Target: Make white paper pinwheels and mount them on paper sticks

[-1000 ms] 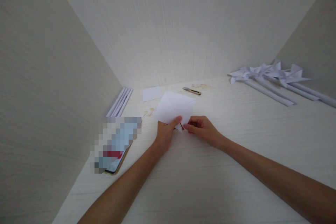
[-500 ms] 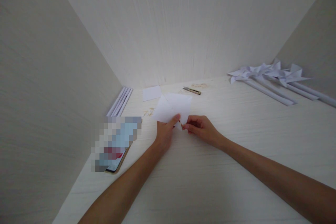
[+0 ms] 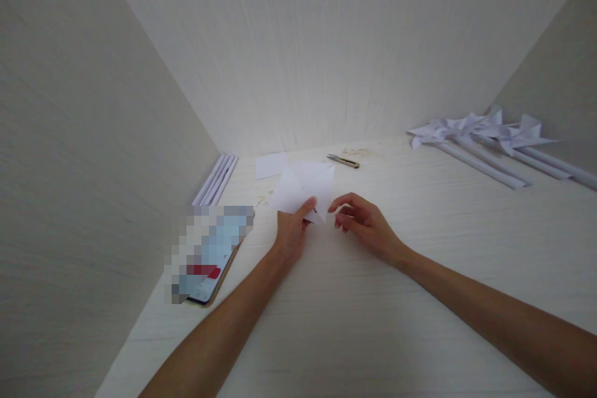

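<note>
- Left of our left hand (image 3: 290, 233) lies a phone (image 3: 218, 255), its screen partly blurred out.
- Our left hand pinches a white paper square (image 3: 301, 185), thumb on top, fingers beneath; the square reaches forward from it.
- Our right hand (image 3: 366, 227), fingers curled and parted, hovers just right of the square, apart from it; a dark slit seems to show beside our left thumb.
- Beyond our left hand, we see paper rolls (image 3: 215, 180) to the left and a loose sheet (image 3: 269, 166).
- Ahead of our hands lie thread snips (image 3: 344, 161).
- Far right of our right hand, paper pinwheels (image 3: 480, 129) are heaped.
</note>
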`<state>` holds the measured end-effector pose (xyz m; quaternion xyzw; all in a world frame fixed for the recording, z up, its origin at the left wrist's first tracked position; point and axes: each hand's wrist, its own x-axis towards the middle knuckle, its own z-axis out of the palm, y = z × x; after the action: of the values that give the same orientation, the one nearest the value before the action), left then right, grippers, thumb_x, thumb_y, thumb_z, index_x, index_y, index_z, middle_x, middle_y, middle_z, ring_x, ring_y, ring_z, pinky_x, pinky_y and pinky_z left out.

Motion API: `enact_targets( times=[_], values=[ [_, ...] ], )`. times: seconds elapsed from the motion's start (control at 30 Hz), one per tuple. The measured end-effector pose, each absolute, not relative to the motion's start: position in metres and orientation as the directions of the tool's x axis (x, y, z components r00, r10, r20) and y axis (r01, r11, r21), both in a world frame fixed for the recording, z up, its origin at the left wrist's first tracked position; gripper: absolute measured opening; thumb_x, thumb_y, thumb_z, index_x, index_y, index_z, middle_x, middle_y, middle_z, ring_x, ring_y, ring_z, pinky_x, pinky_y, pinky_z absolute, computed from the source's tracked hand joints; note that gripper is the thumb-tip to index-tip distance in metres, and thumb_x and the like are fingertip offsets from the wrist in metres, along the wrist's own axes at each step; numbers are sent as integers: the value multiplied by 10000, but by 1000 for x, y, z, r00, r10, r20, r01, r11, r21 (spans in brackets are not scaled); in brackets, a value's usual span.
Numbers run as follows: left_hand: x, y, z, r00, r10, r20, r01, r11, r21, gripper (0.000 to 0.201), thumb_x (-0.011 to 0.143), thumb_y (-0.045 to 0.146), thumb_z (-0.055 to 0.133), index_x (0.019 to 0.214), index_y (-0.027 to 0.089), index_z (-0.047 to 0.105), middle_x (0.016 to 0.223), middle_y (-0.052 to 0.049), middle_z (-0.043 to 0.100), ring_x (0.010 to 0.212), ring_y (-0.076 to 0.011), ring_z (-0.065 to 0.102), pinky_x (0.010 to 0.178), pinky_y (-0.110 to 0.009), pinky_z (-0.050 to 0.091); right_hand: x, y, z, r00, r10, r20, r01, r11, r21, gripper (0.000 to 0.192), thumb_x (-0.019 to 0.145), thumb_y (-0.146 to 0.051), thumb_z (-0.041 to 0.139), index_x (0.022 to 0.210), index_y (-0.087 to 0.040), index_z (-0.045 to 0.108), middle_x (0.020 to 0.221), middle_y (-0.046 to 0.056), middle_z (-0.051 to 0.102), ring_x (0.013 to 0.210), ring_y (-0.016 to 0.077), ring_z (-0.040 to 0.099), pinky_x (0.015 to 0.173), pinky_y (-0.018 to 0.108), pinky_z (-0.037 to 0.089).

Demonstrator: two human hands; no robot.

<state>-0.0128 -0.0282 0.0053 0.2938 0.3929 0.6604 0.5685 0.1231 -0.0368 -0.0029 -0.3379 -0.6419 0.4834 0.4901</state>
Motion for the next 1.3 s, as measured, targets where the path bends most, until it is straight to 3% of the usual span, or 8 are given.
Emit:
enact_targets(
  times=[0.13,0.27,0.57,0.77,0.9,1.1,1.3],
  values=[
    [-12,-30,5,-105,994,-42,-460,-11,888,393,558,161,679,944,159,606,819,-40,671,729,-140,604,631,-236,469,123,-37,-5,-293,849,439,-35,450,-893,142,747,-183,509,867,-210,579,852,28,548,747,119,533,663,264,429],
    [-12,-30,4,-64,998,-22,-420,-7,908,463,554,163,683,1006,158,585,882,-62,669,801,-172,609,696,-276,473,123,-37,-4,-264,843,468,85,504,-860,104,730,-183,535,765,-214,629,724,17,545,700,131,519,621,267,412],
    [-14,-26,4,-222,971,-85,-501,-39,864,303,580,189,662,877,154,610,890,-62,671,854,-170,603,746,-274,473,123,-37,-4,-266,857,441,94,478,-873,100,700,-163,571,700,-203,663,683,14,582,646,123,532,569,248,406],
    [-12,-28,3,-208,977,-52,-446,-48,894,301,565,197,678,856,148,621,866,-59,675,815,-170,612,716,-283,480,122,-36,-3,-240,919,314,16,327,-945,61,649,-185,610,686,-190,659,662,6,619,631,123,557,599,258,436],
    [-12,-28,-1,-197,979,-42,-377,-37,925,222,546,231,700,744,148,646,783,-58,681,749,-177,622,683,-293,484,123,-33,-3,-217,946,240,0,246,-969,74,646,-224,607,687,-178,649,611,-3,608,563,114,539,566,262,432],
    [-14,-29,-8,-207,978,-15,-227,-34,973,267,521,283,722,737,138,663,761,-76,686,686,-185,620,650,-310,486,125,-29,-5,-54,936,347,133,351,-927,68,658,-248,609,653,-187,638,639,-2,545,586,111,476,529,251,372],
    [-13,-32,-7,-147,988,52,-61,-61,996,254,529,306,712,693,115,676,707,-79,688,650,-190,619,618,-300,475,125,-29,-6,16,930,366,193,357,-914,79,665,-259,606,642,-185,620,603,-7,510,560,108,449,511,250,356]
  ],
)
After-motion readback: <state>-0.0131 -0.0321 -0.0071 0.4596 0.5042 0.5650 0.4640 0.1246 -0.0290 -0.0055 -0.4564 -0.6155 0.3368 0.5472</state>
